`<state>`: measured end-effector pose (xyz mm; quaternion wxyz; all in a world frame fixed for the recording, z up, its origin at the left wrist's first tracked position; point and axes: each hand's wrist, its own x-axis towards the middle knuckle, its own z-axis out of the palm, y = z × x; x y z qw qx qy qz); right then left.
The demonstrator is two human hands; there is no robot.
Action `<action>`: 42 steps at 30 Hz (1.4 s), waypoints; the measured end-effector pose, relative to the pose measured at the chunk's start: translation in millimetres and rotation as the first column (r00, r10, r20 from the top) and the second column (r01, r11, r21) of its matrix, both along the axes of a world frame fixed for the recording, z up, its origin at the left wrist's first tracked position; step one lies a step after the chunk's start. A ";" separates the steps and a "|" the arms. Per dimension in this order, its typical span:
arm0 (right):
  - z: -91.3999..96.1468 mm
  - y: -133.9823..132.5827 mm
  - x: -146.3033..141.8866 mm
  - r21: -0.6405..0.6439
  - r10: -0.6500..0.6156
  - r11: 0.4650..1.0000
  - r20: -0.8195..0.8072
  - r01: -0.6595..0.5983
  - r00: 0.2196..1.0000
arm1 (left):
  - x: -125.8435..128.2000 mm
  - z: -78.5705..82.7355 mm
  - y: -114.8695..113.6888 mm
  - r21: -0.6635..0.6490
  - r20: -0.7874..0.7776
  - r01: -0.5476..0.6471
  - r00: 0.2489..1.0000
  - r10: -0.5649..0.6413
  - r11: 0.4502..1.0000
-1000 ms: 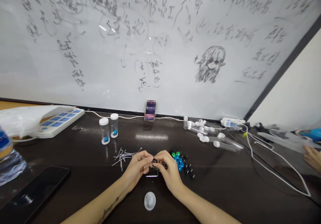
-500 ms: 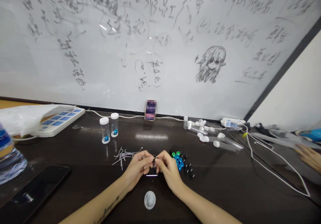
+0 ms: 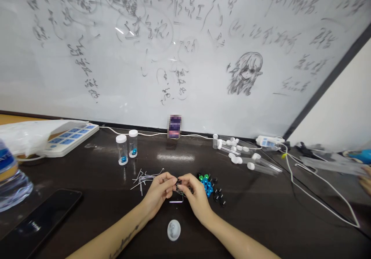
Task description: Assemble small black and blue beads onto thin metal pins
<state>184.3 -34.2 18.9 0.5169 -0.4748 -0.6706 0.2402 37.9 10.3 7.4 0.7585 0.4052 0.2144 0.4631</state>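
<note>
My left hand (image 3: 160, 188) and my right hand (image 3: 194, 192) meet above the table with closed fingertips. Between them is a small black part (image 3: 179, 182), mostly hidden, which both pinch. A thin metal rod shows along my left fingers. More thin metal pieces show under my right fingers, too small to tell apart. Just below lies an L-shaped hex key (image 3: 176, 201). Left of my left hand is a loose pile of hex keys (image 3: 141, 179). Beside my right hand sit blue metal parts (image 3: 207, 187), green ones (image 3: 206, 176) and several black screws (image 3: 219, 195).
A small round translucent cap (image 3: 174, 230) lies in front of me. Two white-capped tubes (image 3: 122, 150) hold blue parts. Clear tubes (image 3: 265, 165) and white caps lie back right, near cables (image 3: 324, 203). Left are a phone (image 3: 40, 222), a bottle (image 3: 13, 178) and a power strip (image 3: 68, 141).
My fingertips have shifted slightly around the small black part, which shows more now. At the far right, another person's hand has drawn back toward the frame's edge.
</note>
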 end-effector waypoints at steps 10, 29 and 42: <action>-2.0 0.2 1.3 -0.083 0.021 0.996 -0.056 -0.026 0.998 | -0.2 0.3 -0.1 0.020 -0.020 0.020 1.000 -0.019 1.000; -1.3 2.3 0.5 0.056 -0.038 0.998 -0.014 0.039 0.999 | 0.5 4.4 -1.9 0.001 -0.020 0.001 1.000 -0.001 1.000; -5.1 3.8 1.3 0.055 -0.040 0.998 -0.071 0.044 0.997 | -0.3 5.2 -2.8 -0.002 -0.028 0.003 1.000 -0.003 1.000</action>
